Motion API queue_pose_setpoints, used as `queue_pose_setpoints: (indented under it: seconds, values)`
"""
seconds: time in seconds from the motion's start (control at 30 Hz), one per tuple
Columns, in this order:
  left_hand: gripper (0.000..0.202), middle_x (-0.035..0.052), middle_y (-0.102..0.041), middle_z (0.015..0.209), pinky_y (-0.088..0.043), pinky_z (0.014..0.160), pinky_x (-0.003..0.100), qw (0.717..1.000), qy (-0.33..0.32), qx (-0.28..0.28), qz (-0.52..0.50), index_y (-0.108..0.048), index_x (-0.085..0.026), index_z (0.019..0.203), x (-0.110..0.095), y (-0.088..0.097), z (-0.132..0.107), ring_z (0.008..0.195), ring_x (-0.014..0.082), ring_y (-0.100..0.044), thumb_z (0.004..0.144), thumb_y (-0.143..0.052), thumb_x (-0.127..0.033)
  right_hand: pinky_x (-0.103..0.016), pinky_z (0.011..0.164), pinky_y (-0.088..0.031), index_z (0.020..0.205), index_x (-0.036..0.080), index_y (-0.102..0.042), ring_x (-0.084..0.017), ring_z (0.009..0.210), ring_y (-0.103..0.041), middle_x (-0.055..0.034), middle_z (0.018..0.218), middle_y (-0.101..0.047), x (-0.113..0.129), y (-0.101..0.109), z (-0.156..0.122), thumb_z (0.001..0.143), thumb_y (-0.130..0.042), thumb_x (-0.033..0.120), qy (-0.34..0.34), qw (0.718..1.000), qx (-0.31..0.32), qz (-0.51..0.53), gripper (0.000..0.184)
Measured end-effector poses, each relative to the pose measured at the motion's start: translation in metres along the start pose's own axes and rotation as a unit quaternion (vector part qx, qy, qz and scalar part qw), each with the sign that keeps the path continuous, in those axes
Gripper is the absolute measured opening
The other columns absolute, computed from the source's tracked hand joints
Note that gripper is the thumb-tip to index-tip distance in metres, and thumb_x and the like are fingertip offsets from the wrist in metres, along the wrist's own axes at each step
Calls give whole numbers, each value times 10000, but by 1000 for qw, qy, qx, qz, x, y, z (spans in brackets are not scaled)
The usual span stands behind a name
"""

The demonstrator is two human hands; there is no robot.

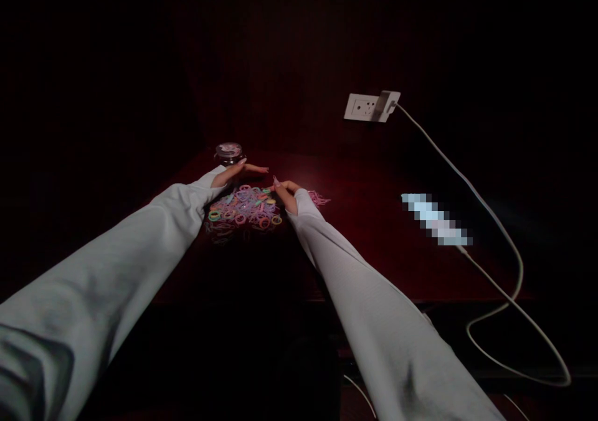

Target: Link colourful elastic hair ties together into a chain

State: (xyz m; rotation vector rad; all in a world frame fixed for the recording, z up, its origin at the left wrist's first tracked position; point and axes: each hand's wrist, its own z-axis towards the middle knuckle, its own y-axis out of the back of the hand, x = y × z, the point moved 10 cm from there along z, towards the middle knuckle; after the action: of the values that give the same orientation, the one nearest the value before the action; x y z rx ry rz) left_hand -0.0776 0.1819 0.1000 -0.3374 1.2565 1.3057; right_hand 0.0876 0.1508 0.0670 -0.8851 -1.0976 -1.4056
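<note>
A heap of small colourful elastic hair ties, mostly purple with green, yellow, orange and pink rings, lies on the dark red table. My left hand is at the heap's far left edge, its fingers stretched out to the right and holding nothing I can see. On the heap's right side is my right hand, thumb raised and fingers apart, close to the ties. Part of its fingers is hidden behind the thumb and wrist. Just beyond my right wrist sits a smaller bunch of pink hair ties.
A small round clear jar stands behind my left hand. To the right lies a blurred-out lit phone, with a white cable running to a charger in the wall socket. The cable loops past the table's front edge.
</note>
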Motion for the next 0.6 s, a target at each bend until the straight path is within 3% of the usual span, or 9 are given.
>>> queue_pose_setpoints:
  seconds: [0.1,0.23,0.37,0.6]
  values:
    - [712,149,-806,1331,-532,1166,498,991,-49,-55,111,-854,-259,1188,-32,6,-10,1282,350,-723,1002,-474,-832,-388,1060,-476,861,257,-813,-234,1101,-642,-33,999,-768,27,3,-11,999,-764,457,94,987,-6,-134,248]
    - [588,109,-837,1108,-529,1088,454,959,-123,-37,253,-841,-247,1066,-60,-5,-19,1091,300,-730,1042,-499,-725,-406,1065,-440,931,296,-860,-253,1157,-599,-42,1091,-776,42,-8,-21,1012,-783,418,140,964,38,-222,166]
    - [468,73,-802,916,-519,944,400,929,-175,-23,327,-800,-240,941,-66,-17,-23,915,247,-695,1072,-535,-602,-421,1060,-426,948,311,-880,-259,1157,-587,-39,1100,-779,43,-10,-20,1010,-793,449,149,959,45,-238,175]
    - [396,68,-805,958,-498,959,385,924,-168,-16,343,-794,-246,967,-54,-19,-24,958,247,-690,1086,-549,-533,-432,1065,-391,965,312,-896,-259,1156,-569,-42,1088,-782,42,-5,-18,1009,-791,504,158,953,45,-255,223]
